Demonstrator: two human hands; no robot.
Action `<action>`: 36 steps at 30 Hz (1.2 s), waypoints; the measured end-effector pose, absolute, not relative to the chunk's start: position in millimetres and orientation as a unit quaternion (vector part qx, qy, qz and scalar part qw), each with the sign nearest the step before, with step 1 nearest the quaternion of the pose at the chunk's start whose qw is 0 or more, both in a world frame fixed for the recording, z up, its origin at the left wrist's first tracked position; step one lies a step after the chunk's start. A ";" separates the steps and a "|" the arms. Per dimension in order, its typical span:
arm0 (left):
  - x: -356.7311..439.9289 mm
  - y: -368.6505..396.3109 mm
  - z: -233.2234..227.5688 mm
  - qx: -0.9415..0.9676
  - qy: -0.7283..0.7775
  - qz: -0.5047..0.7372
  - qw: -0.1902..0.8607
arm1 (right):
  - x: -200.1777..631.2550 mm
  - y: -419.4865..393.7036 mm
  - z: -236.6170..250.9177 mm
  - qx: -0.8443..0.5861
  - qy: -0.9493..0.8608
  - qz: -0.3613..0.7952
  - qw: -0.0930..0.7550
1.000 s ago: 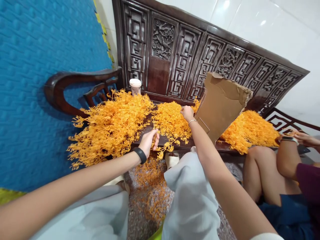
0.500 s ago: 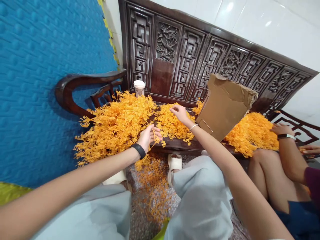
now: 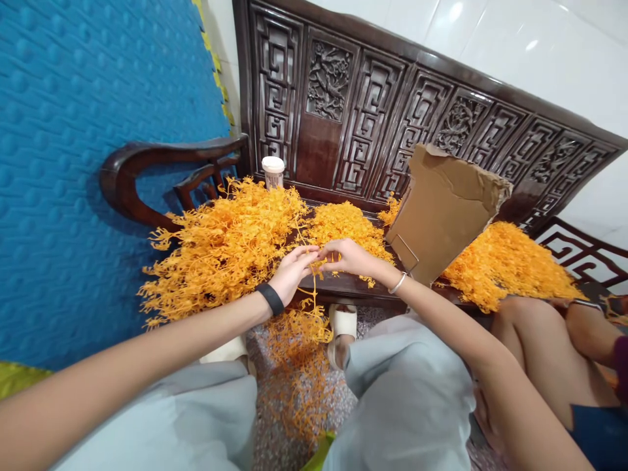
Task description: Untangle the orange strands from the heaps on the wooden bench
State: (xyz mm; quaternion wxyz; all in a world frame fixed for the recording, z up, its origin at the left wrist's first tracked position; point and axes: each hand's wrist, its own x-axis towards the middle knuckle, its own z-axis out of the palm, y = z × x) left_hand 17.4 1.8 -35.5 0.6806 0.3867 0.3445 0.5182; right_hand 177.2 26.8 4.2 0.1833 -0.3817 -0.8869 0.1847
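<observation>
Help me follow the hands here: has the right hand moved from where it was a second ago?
Yes. The right hand has pulled back from beside the cardboard piece toward the bench's front edge, meeting the left hand on an orange sprig.

Sprigs crowding the bench seat

Orange sprig heaps (image 3: 220,248) and a leaning cardboard sheet (image 3: 441,209) are flanking one bare seat strip (image 3: 343,284).

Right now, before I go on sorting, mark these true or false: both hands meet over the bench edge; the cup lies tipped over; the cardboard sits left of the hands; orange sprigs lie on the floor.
1. The left hand and right hand meet at an orange sprig: true.
2. The cup lies tipped over: false, it stands upright.
3. The cardboard sits left of the hands: false, it is to their right.
4. Sprigs on the floor: true.
</observation>
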 end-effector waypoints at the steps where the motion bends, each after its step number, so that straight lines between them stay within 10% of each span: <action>1: 17.2 2.4 -35.3 0.390 0.345 0.519 0.678 | 178.8 26.6 4.3 -0.382 -0.879 0.204 0.197; 16: 16.0 4.5 -29.3 0.430 0.369 0.460 0.683 | 189.3 30.8 5.4 -0.388 -0.804 0.383 0.237; 36: 32.9 7.2 -17.6 0.419 0.406 0.491 0.647 | 166.5 44.3 2.2 -0.528 -0.808 0.077 0.249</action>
